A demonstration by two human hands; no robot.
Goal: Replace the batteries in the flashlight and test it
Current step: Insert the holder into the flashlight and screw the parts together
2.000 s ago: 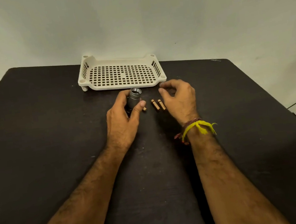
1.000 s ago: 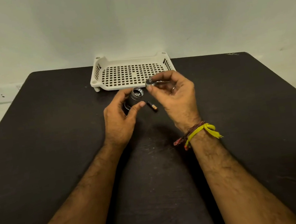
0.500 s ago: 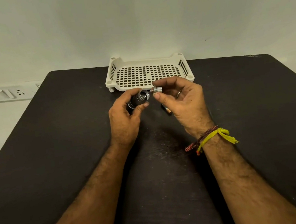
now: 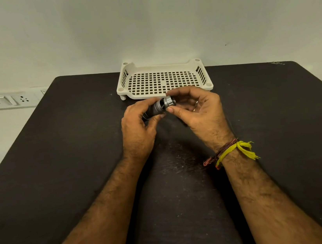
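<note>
while both forearms reach in over the table (image 4: 58, 155), the hands meet just in front of the tray (image 4: 165, 91), above the table's surface. the left hand (image 4: 136, 131) grips the flashlight (image 4: 155, 110), a dark grey barrel with a ribbed metal collar, its fingers curled over the top and its thumb pressed up from below. the barrel lies tilted, its open end turned toward the right hand (image 4: 200, 114). the right hand pinches the cap (image 4: 169, 101), a small silver cylinder, between thumb and forefinger; its other fingers are curled loosely behind, and a ring (image 4: 195, 105) shows on one of them. the cap sits right at the open end of the flashlight, touching or all but touching it; whether it is seated on the thread cannot be told. whether batteries are inside the barrel cannot be told either.

the tray is a cream plastic piece with a perforated floor and low slotted walls, standing on short feet near the far edge of the table, close to the wall (image 4: 143, 21). the hands overlap its near rim in this view. thread bands (image 4: 229, 151), one yellow and one reddish, are tied round the right wrist, well nearer the camera than the tray. left of the tray, beyond the table's edge, a socket panel (image 4: 7, 100) is fixed to the wall. the table is dark, with pale scuffs on the surface between the forearms.
</note>
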